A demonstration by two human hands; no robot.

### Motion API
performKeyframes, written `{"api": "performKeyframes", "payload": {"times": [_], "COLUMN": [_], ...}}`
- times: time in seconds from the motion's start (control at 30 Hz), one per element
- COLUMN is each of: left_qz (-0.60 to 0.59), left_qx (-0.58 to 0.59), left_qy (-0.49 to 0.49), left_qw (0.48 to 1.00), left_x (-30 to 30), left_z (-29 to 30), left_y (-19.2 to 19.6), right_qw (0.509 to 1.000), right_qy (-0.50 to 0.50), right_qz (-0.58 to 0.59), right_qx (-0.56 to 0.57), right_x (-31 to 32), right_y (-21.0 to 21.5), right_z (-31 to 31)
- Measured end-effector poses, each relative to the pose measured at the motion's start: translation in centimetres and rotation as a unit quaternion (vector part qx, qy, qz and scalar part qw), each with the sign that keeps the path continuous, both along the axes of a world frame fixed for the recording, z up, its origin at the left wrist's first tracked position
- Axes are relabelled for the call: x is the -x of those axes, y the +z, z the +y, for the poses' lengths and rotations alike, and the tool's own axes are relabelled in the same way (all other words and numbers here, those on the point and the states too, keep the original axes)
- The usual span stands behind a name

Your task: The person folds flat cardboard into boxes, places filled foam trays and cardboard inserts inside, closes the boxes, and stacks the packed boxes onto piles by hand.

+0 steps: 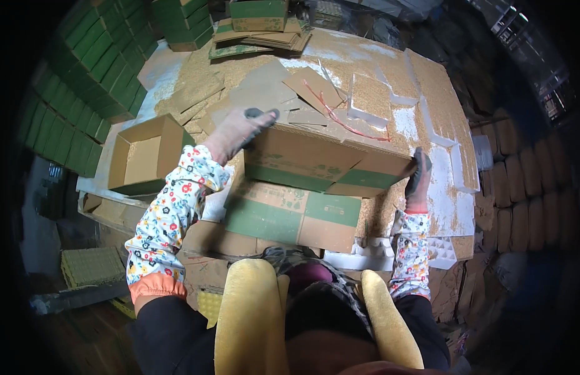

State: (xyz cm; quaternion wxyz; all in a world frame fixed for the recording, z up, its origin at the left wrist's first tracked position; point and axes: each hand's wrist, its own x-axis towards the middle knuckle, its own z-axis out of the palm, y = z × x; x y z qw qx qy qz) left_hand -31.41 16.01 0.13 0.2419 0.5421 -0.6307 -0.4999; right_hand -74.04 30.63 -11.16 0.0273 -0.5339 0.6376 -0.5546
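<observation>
Left hand [245, 130] grasps the cardboard box [305, 153] at its left corner; right hand [418, 178] grasps its right end. Loose cardboard [260, 86] lies beyond.

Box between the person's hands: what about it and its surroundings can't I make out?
In the head view:
Box: far side hidden by its near side.
Left hand: palm hidden by the back of the hand.
Green boxes stacked at left: outer ends lost in the picture's dark rim.
</observation>
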Motion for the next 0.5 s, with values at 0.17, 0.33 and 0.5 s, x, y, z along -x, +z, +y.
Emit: {"api": "performKeyframes", "payload": {"times": [0.17,0.33,0.5], "left_qz": [0.092,-0.251,-0.211], "left_qx": [-0.043,0.284,0.127], "left_qy": [0.068,-0.074,0.001], "left_qw": [0.993,0.922,0.969], "left_x": [-8.0,-1.3,-1.6], "left_z": [-3.3,5.5,0.6], "left_y": [-7.3,-0.6,-3.3], "right_qw": [0.953,0.977,0.949], "right_qy": [0.074,0.086,0.122], "right_qz": [-0.293,0.149,-0.284], "right_qx": [-0.014,-0.124,-0.062], "right_x": [-11.5,-1.3,-16.5], "right_y": [6.3,0.7,4.7], "right_z": [-0.2,-1.7,-0.8]}}
